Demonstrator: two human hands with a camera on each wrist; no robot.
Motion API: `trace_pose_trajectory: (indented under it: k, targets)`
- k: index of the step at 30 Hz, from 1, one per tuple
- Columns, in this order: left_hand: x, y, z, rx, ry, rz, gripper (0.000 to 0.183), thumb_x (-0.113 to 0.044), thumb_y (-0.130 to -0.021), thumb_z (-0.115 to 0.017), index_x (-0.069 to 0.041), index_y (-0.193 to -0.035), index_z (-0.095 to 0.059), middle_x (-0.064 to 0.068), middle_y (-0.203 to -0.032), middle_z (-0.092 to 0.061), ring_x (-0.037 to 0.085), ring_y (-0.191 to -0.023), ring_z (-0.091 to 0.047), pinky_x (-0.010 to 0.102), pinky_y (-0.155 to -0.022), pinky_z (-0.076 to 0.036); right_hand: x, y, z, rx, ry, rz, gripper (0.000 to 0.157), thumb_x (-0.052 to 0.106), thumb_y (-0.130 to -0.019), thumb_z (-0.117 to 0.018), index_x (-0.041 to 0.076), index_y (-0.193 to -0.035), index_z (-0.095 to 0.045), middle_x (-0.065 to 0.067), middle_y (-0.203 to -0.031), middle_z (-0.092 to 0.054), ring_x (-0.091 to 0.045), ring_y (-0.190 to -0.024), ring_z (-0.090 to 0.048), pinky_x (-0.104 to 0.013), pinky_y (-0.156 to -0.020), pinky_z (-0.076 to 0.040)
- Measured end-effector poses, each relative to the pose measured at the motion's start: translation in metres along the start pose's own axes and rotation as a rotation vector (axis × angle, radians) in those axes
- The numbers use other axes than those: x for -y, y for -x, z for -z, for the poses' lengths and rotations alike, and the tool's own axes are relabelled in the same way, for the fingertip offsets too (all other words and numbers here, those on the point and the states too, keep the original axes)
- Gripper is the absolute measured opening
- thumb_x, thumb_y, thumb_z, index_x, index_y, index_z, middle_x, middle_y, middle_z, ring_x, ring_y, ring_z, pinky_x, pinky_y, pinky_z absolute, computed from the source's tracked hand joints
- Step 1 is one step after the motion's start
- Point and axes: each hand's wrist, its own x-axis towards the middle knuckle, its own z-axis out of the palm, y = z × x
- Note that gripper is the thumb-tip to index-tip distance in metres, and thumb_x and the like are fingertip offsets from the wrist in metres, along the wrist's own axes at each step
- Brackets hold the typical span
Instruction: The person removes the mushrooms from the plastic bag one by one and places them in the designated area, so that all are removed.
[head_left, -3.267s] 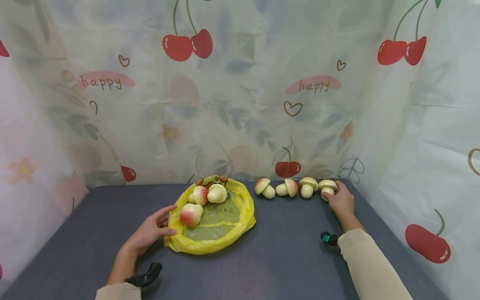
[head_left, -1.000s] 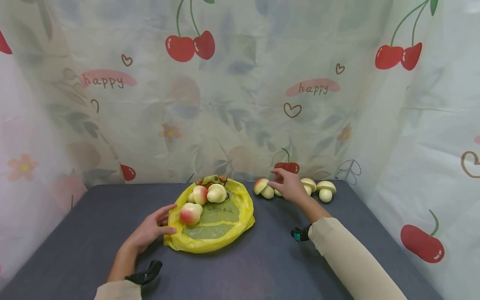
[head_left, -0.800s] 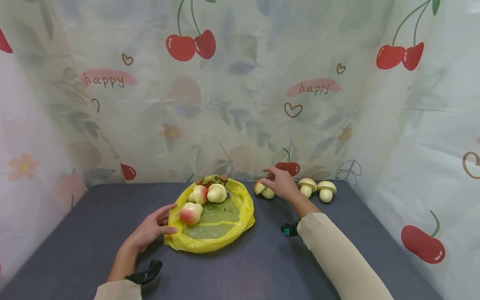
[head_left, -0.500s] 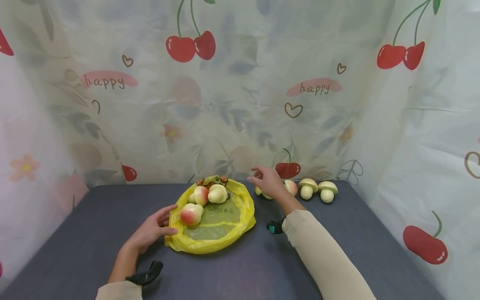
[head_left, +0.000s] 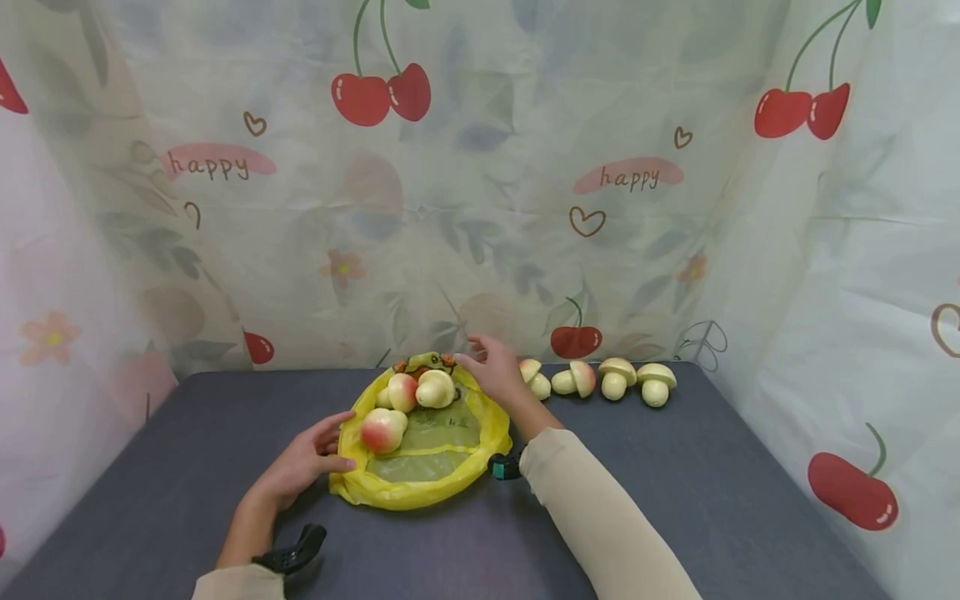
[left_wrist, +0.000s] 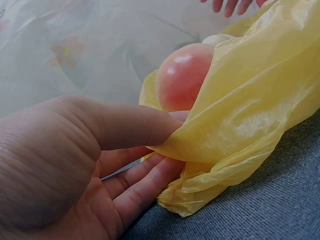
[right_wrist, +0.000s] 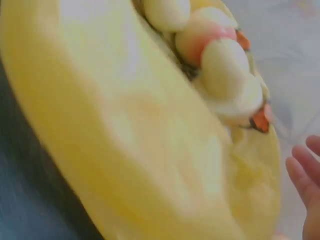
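A yellow plastic bag (head_left: 401, 497) lies spread round with its mouth upward, three pale toy mushrooms inside, one with a pink-flushed cap (head_left: 382, 430). My left hand (head_left: 300, 460) pinches the bag's left rim; in the left wrist view the thumb (left_wrist: 135, 126) is inside the yellow film and the fingers are outside it. Over the far right rim hovers my right hand (head_left: 497, 377), its fingers loosely spread with nothing between them. In the right wrist view its fingers (right_wrist: 306, 172) show beside the bag's edge.
Right of the bag, a row of toy mushrooms runs along the back of the dark table (head_left: 600, 500): one partly behind my right hand, then a pink-capped mushroom (head_left: 574, 379) on its side and two cream ones, the last mushroom (head_left: 656, 384) near the right edge. A cherry-print curtain (head_left: 480, 167) stands behind.
My right hand has left the rightmost mushroom and swept left along the row to the bag's far rim, carrying nothing. The left hand and the mushrooms stay where they were.
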Motion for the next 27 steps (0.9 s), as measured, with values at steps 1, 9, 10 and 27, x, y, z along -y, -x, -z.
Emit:
trace_pose_trajectory:
  k: [1, 9, 10, 27]
  targets:
    - [0.000, 0.000, 0.000, -0.001, 0.000, 0.002, 0.080, -0.014, -0.085, -0.076, -0.005, -0.151, -0.031, 0.027, -0.139, -0.046, 0.033, -0.115, -0.054, 0.041, -0.093, -0.049, 0.001, 0.000, -0.004, 0.003, -0.016, -0.004, 0.052, 0.039, -0.093, -0.065, 0.016, -0.138, -0.054, -0.010, -0.129, -0.058, -0.024, -0.108, -0.059, -0.040, -0.083, -0.052]
    - [-0.002, 0.001, 0.000, -0.008, -0.007, 0.004, 0.079, -0.013, -0.085, -0.076, -0.005, -0.150, -0.032, 0.027, -0.138, -0.047, 0.033, -0.114, -0.054, 0.040, -0.092, -0.049, 0.013, 0.004, -0.030, 0.062, -0.081, -0.010, 0.059, 0.035, -0.092, -0.068, 0.013, -0.142, -0.048, -0.013, -0.131, -0.056, -0.031, -0.116, -0.055, -0.044, -0.089, -0.048]
    - [-0.002, 0.001, 0.000, -0.010, -0.010, 0.002, 0.079, -0.013, -0.085, -0.076, -0.005, -0.150, -0.032, 0.027, -0.138, -0.047, 0.033, -0.114, -0.054, 0.040, -0.092, -0.049, 0.013, 0.004, -0.033, 0.068, -0.083, -0.006, 0.059, 0.034, -0.092, -0.069, 0.011, -0.142, -0.048, -0.013, -0.131, -0.056, -0.031, -0.116, -0.054, -0.044, -0.090, -0.048]
    - [-0.001, 0.000, 0.000, -0.017, -0.021, 0.011, 0.080, -0.015, -0.084, -0.077, -0.005, -0.150, -0.032, 0.026, -0.139, -0.047, 0.032, -0.114, -0.054, 0.041, -0.093, -0.048, 0.004, 0.007, -0.059, 0.166, 0.191, -0.012, 0.075, 0.039, -0.085, -0.075, 0.013, -0.147, -0.041, -0.009, -0.148, -0.042, -0.027, -0.136, -0.037, -0.042, -0.108, -0.032]
